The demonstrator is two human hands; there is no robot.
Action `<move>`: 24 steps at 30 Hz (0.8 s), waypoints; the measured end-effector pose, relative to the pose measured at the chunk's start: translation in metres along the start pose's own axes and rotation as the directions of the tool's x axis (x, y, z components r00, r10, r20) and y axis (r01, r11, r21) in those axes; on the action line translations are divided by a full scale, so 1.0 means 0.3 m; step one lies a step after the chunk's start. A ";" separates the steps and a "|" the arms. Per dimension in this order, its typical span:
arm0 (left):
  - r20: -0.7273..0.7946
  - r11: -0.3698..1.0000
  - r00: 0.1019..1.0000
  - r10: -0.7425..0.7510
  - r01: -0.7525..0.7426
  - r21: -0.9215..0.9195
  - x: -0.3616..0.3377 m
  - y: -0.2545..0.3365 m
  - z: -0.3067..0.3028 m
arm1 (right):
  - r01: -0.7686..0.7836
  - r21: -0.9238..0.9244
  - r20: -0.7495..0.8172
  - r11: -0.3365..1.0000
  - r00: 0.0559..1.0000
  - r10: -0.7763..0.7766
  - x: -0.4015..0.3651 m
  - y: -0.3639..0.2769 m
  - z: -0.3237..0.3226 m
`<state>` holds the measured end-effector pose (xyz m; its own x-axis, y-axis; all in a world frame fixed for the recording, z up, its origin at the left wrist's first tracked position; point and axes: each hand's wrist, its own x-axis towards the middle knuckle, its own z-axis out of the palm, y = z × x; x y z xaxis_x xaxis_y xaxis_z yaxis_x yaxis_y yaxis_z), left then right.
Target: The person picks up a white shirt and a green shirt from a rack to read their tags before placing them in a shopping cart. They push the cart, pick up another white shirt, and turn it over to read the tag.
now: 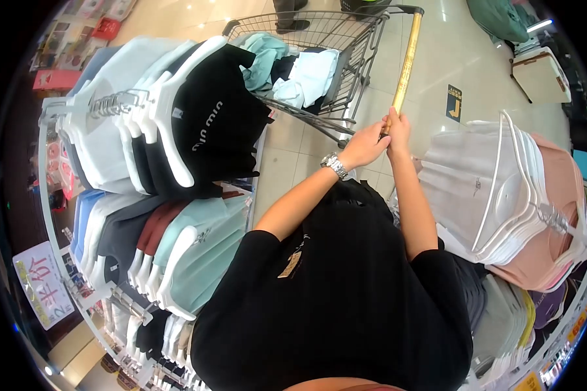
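A wire shopping cart (pixel 362 55) stands ahead of me, turned at an angle, with a yellow-gold handle bar (pixel 406 65) on its right side. My left hand (pixel 366 146), with a silver watch (pixel 334 165) at the wrist, is closed at the near end of the bar. Just beside it my right hand (pixel 399 132) grips the same bar, and the two hands touch or nearly touch. Inside the cart lie crumpled clothes: a teal garment (pixel 262 55), a pale blue garment (pixel 312 75) and some dark cloth between them.
On my left a rack carries several hung shirts, with a black T-shirt (pixel 222 117) foremost and mint shirts (pixel 205 251) below. To my right hang white shirts (pixel 460 186) and pink shirts (pixel 557 195). A person's shoe (pixel 293 26) shows beyond the cart. A floor sticker (pixel 454 103) lies on the tiles.
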<state>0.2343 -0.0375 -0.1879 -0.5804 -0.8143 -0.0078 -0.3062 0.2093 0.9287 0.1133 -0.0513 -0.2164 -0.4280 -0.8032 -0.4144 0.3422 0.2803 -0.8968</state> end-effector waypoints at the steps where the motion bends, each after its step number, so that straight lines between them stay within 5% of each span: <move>1: -0.015 1.000 1.000 -0.015 0.015 -0.028 -0.033 -0.006 0.004 | -0.008 0.044 -0.021 0.999 1.000 0.009 -0.031 0.020 0.002; 6: 0.067 0.996 0.998 0.002 0.004 -0.090 -0.219 -0.031 -0.023 | -0.041 0.122 -0.125 0.992 0.991 0.057 -0.232 0.105 0.018; 8: 0.117 0.996 0.993 0.026 -0.036 0.080 -0.304 -0.032 -0.030 | 0.018 0.161 -0.145 0.987 0.989 0.006 -0.322 0.153 0.024; 12: 0.151 0.990 0.987 0.052 -0.070 0.121 -0.482 -0.031 -0.030 | 0.012 0.203 -0.201 0.979 0.979 0.029 -0.523 0.224 0.033; 14: 0.166 0.990 0.983 0.079 -0.097 0.104 -0.565 -0.024 -0.035 | 0.030 0.141 -0.208 0.990 0.978 0.000 -0.609 0.268 0.003; 16: 0.250 0.997 0.968 0.008 -0.028 0.075 -0.633 0.002 -0.042 | 0.044 -0.144 -0.167 0.989 0.984 -0.068 -0.686 0.290 -0.034; 18: 0.253 0.995 0.967 0.020 -0.044 0.092 -0.696 -0.011 -0.016 | 0.087 -0.104 -0.125 0.991 0.987 -0.100 -0.787 0.300 -0.078; 20: 0.348 0.983 0.932 -0.105 0.045 0.175 -0.761 -0.001 -0.001 | -0.005 -0.277 -0.028 0.961 1.000 -0.003 -0.886 0.289 -0.113; 24: 0.363 0.982 0.923 -0.124 0.061 0.180 -0.886 0.020 0.053 | 0.093 -0.190 0.043 0.977 0.995 -0.086 -1.009 0.431 -0.197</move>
<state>0.3747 0.1886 -0.1861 -0.7718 -0.5815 -0.2572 -0.4720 0.2528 0.8446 0.2377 0.2592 -0.2162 -0.4195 -0.8463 -0.3284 0.1361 0.2990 -0.9445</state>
